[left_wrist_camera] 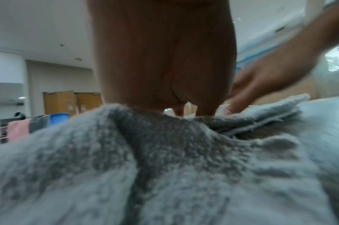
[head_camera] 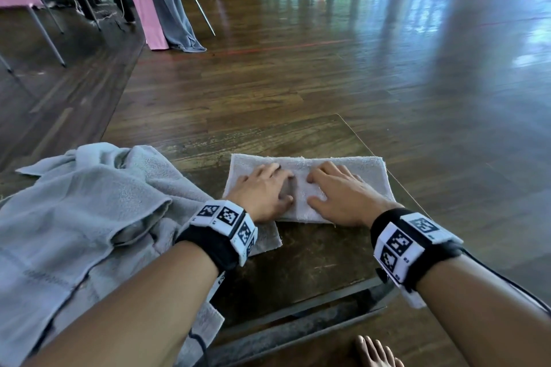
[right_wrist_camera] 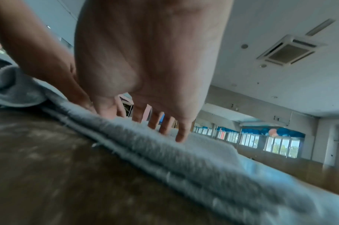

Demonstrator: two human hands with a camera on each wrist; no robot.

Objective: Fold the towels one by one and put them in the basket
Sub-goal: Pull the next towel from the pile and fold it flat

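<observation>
The folded towel [head_camera: 343,168] lay on the surface [head_camera: 313,259], pressed flat under the left hand [head_camera: 262,191] and the right hand [head_camera: 340,194], fingers spread apart. At nine o'clock an unfolded heap [head_camera: 89,202] waited. No basket was visible.

A dark, worn wooden desk [head_camera: 313,250] carries two things: a folded pale towel [head_camera: 357,170] lying flat toward its far right side, and a heap of crumpled grey towels [head_camera: 89,202] covering its left side, touching the folded one.
</observation>
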